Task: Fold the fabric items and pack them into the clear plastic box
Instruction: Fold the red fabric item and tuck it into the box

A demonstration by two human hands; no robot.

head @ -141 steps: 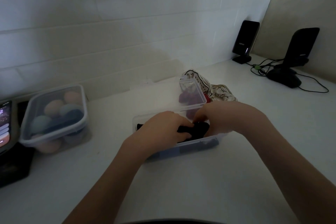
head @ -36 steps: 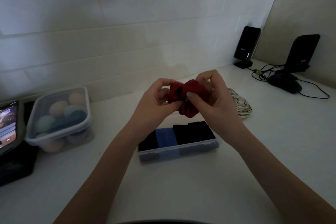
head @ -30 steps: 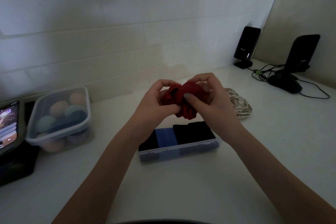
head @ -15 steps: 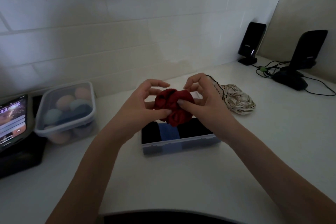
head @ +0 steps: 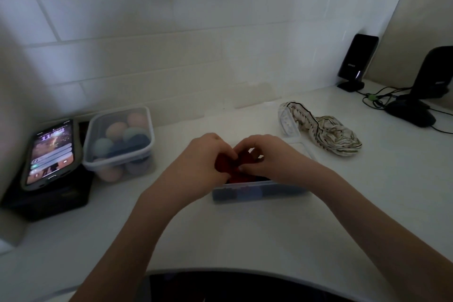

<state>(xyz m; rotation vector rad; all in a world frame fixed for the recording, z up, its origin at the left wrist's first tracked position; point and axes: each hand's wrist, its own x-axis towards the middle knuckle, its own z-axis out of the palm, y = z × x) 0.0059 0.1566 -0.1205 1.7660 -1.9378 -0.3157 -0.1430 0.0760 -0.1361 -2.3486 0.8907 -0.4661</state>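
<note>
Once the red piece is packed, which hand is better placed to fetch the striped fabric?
Right, probably. The striped fabric lies on the right hand's side of the clear box; the left hand would have to cross over.

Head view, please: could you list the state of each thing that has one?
Left hand: gripping the red fabric.
Right hand: gripping it too.
Clear plastic box: open, dark items inside.
Striped fabric: crumpled, unpacked.
Lidded container: closed.
Phone: screen lit.

2 hands (head: pixel 235 162), 2 plastic boxes (head: pixel 259 191), 1 phone (head: pixel 51 152), 2 speakers (head: pixel 356 61).
</note>
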